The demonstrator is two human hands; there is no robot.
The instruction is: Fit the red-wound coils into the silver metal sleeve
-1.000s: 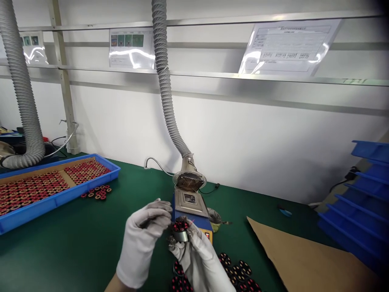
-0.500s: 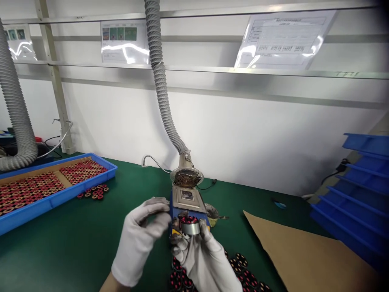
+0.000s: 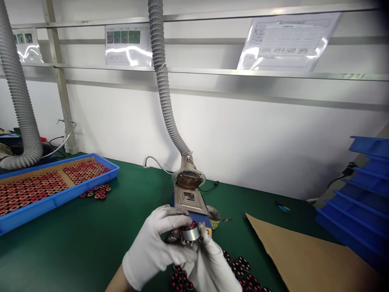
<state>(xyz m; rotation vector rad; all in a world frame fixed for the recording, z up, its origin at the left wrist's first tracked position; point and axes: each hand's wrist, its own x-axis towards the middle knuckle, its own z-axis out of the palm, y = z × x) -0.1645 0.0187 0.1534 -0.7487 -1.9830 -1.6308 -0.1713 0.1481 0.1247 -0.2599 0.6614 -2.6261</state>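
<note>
Held in front of me is a round part with a silver metal rim and red and black bits showing inside it. My left hand, in a white glove, is closed around its left side, with fingers over its top edge. My right hand, gloved too and with darkened fingertips, grips the part from the right and below. Just behind the hands stands a blue box-shaped device with a metal top plate, partly hidden by them. Several red-and-black round pieces lie loose below and right of my hands.
A blue tray at left holds rows of red-and-tan round pieces, with several loose pieces beside it. A grey flexible duct ends in a hood behind the device. Brown cardboard and stacked blue trays lie at right.
My left hand has moved right and closed onto the silver-rimmed part. My right hand keeps its hold on it. The view has shifted slightly.
</note>
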